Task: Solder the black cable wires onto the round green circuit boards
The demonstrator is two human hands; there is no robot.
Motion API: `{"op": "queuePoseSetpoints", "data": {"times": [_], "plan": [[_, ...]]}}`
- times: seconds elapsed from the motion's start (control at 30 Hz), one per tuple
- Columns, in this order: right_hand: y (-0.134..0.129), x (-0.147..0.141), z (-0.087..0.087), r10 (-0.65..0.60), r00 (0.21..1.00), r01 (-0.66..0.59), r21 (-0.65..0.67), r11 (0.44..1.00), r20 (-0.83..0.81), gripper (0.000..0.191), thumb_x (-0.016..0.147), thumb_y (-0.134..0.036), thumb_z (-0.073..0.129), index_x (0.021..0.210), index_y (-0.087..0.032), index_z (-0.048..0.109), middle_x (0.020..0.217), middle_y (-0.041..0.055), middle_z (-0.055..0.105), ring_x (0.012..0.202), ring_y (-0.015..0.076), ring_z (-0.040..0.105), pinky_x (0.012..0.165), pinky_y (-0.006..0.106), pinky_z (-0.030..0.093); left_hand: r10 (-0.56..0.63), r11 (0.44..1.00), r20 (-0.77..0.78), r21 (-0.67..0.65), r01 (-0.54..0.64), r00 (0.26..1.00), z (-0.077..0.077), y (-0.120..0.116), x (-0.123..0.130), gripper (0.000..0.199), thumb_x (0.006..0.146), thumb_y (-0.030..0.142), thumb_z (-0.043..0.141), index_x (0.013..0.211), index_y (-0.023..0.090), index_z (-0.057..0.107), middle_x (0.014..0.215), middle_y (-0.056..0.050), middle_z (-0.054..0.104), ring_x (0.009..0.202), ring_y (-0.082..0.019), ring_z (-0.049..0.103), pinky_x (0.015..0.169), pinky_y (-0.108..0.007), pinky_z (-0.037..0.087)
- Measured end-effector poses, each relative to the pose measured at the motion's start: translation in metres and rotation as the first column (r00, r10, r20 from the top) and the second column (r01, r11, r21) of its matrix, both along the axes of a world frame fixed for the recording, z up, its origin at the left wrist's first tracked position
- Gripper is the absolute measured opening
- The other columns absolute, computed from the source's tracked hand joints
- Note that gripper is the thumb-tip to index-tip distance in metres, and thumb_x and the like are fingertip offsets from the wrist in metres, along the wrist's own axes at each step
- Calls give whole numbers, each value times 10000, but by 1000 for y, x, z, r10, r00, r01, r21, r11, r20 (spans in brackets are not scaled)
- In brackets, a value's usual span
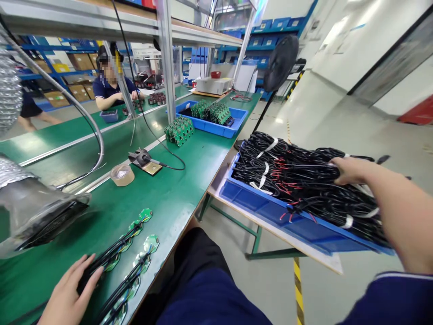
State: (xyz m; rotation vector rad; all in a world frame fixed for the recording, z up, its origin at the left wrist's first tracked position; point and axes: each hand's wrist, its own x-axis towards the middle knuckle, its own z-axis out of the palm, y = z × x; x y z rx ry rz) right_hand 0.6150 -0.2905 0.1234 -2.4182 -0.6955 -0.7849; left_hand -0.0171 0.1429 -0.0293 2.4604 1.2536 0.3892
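At the lower left, my left hand [72, 289] curves round a bundle of black cables [111, 247] on the green bench, its thumb and fingers on either side. Small round green circuit boards [135, 225] with coloured wires sit at the cable ends. A second row of wired boards [150, 243] lies beside it, nearer the bench edge. On the right, my right hand [352, 170] reaches into a blue bin [257, 201] and grips black cables [311, 174] there; its fingertips are partly hidden. Red bare-ended wires and white ties show among the bin's cables.
On the bench [176, 194] are a tape roll [122, 175], a soldering iron in its stand [145, 161], stacked green boards [179, 131] and a blue tray [233, 131]. A fume duct [34, 212] hangs at left. A co-worker [113, 85] sits opposite. A black fan [280, 63] stands beyond the bin.
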Motion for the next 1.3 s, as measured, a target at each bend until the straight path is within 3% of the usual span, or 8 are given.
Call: {"op": "queuePoseSetpoints", "data": {"times": [0.13,0.23,0.37,0.47,0.57,0.8,1.07,1.3], "plan": [[-9,-9,42,-185,972,157,-183,971,-148,567,750,-641,519,522,-129,600,412,-25,441,300,36,246,453,296,196,-5,988,113,153,-12,994,19,-19,0,506,760,589,419,1035,209,607,1193,-114,584,1253,-339,432,1047,-519,364],[8,-48,72,-180,983,181,-266,947,28,614,666,-733,503,780,-159,688,635,6,602,490,61,464,536,325,227,-99,994,211,64,87,973,44,-52,29,474,740,610,504,1001,240,642,1156,-81,609,1135,-311,539,1048,-507,367],[92,-154,74,353,905,-297,-242,924,236,684,543,-729,619,993,-216,643,842,24,625,779,167,566,599,318,347,-330,812,322,-382,441,887,85,-104,99,712,679,640,618,1265,246,525,1340,-92,499,1257,-288,442,1093,-463,318],[169,-245,52,804,594,-796,-138,590,16,321,677,-456,642,885,-212,620,799,14,610,711,145,568,606,282,448,-235,583,705,-449,677,670,107,-118,138,1048,511,804,601,1352,208,413,1390,-153,426,1292,-305,397,1072,-442,344],[224,-320,26,931,244,-969,-41,242,-271,294,667,-309,650,939,-212,598,804,21,574,725,149,567,634,269,501,54,679,891,-364,638,451,119,-110,140,968,554,852,487,1296,231,443,1268,-144,535,1231,-291,466,996,-437,418],[274,-387,-16,936,-163,-976,187,-108,-312,662,679,-428,727,1253,-204,483,1084,85,599,960,194,600,832,326,531,446,883,894,-446,147,37,124,-98,65,248,721,309,447,952,232,496,524,82,293,621,-111,570,899,-409,481],[291,-409,-28,927,-239,-961,209,-182,-291,276,839,-392,564,1047,-226,638,983,51,652,880,139,634,782,246,543,444,894,817,-375,247,-367,119,-111,24,127,665,201,544,791,206,524,483,89,296,511,-82,471,901,-403,482],[296,-443,-15,919,-361,-920,219,-324,-158,288,798,-390,627,1061,-273,642,1029,61,599,971,162,581,832,294,521,323,923,887,-218,316,-330,117,-124,15,139,702,180,575,830,223,607,474,74,408,563,-99,542,923,-392,474]]}}
